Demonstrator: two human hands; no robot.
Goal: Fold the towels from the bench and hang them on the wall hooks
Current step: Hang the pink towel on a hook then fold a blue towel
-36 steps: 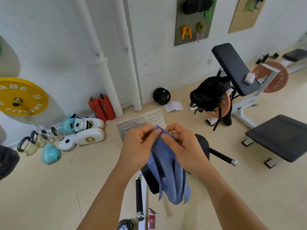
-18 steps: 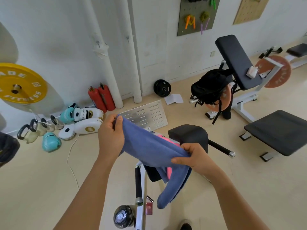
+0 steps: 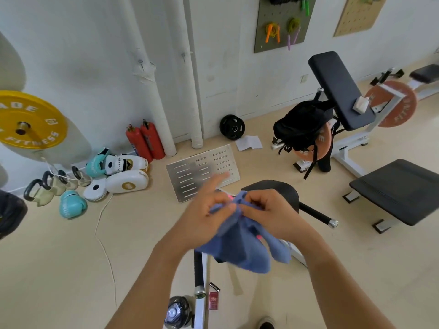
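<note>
A blue towel [image 3: 240, 248] hangs bunched in front of me, its upper edge gathered between both hands. My left hand [image 3: 204, 217] pinches that edge with thumb and finger, other fingers stretched out and blurred. My right hand [image 3: 268, 212] grips the towel's top close beside the left. A bit of pink cloth [image 3: 258, 237] peeks out behind the blue towel. Below the hands sits the black padded bench seat [image 3: 282, 188] on its white frame. Two wall hooks [image 3: 140, 61] [image 3: 183, 55] stick out beside the white pipes.
A metal slotted plate [image 3: 202, 172], boxing gloves [image 3: 71, 205], kettlebells [image 3: 42, 188] and red extinguishers [image 3: 145, 141] lie along the wall. A black backpack [image 3: 301, 127] hangs on the incline bench [image 3: 339, 91]; a flat bench [image 3: 399, 188] stands right. A bottle [image 3: 177, 312] stands near my foot.
My hands, spread apart with the towel stretched between them half a second ago, have come together again, bringing the towel's ends to meet. The camera has tilted slightly.
</note>
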